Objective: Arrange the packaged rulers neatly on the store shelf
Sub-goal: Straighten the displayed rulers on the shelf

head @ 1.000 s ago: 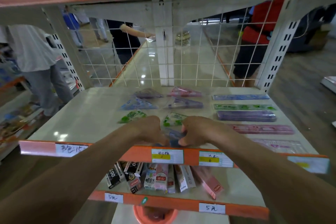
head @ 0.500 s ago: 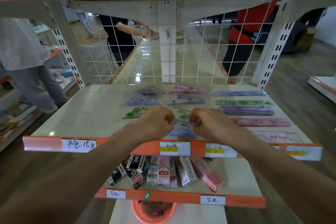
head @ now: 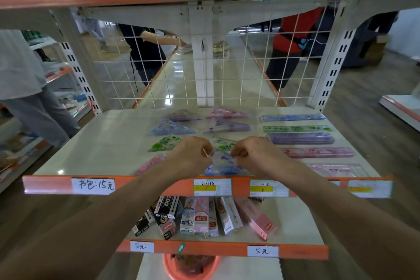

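With curled fingers (head: 238,154), the left hand (head: 193,154) and the right hand (head: 256,157) both pinched the blue triangular ruler in clear packet (head: 223,163), at 6 o'clock on the white store shelf (head: 102,143).

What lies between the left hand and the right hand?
In the head view, a clear packet with a blue ruler spans the gap; the left hand and right hand each pinch an edge of it.

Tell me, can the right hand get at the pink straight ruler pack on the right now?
Probably yes: the pink ruler pack lies just right of the right hand, with nothing between. But that hand and the left hand pinch the blue packet, so it must let go first.
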Available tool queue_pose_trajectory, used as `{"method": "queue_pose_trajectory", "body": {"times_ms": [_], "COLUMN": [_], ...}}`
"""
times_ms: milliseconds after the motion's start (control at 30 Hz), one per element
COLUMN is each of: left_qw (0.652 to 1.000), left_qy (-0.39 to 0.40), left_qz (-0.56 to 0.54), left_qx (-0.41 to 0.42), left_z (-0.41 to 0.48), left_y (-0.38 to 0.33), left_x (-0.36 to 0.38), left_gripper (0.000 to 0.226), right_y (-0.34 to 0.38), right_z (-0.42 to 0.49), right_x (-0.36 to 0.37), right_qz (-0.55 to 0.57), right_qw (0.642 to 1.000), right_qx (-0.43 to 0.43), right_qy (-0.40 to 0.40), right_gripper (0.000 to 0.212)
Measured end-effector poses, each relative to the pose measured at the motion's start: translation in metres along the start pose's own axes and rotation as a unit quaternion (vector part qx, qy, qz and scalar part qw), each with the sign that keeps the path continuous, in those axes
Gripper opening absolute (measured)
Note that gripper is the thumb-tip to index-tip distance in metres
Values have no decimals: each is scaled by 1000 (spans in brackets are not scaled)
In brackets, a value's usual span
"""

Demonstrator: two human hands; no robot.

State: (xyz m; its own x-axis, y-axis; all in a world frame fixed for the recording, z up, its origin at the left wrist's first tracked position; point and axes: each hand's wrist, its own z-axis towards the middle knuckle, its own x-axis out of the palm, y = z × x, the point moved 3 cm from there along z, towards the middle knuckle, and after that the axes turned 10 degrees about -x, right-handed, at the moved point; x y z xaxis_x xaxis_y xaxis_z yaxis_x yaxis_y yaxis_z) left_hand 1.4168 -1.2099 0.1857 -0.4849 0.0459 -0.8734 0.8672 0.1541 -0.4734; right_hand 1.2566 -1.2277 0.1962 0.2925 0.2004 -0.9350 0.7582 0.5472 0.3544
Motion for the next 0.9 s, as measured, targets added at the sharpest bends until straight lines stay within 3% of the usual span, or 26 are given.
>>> {"method": "queue_pose_trajectory", "body": {"times_ms": [200,367,600,900], "left_qw": [998,996,993,987], "left_qy": [44,68,92,107], "left_qz": [-1,18,36,88], "left_qx": [-36,-56,-71,-80], "left_z": [7,10,16,23], "left_y": [1,-1,-7,-8], "left_x": [1,4,7,9], "left_gripper": [11,24,7,3], "right_y": [0,-6,-8,-11], "right_z": [-1,0,1,4], "right_x": [-2,5,5,7], "right_qz": [-18,-10,9,13], "right_qw": [997,997,997,996], "right_qx": [-11,-5,-7,-8], "right_qy": [76,71,73,83], "right_gripper": [52,43,40,37]}}
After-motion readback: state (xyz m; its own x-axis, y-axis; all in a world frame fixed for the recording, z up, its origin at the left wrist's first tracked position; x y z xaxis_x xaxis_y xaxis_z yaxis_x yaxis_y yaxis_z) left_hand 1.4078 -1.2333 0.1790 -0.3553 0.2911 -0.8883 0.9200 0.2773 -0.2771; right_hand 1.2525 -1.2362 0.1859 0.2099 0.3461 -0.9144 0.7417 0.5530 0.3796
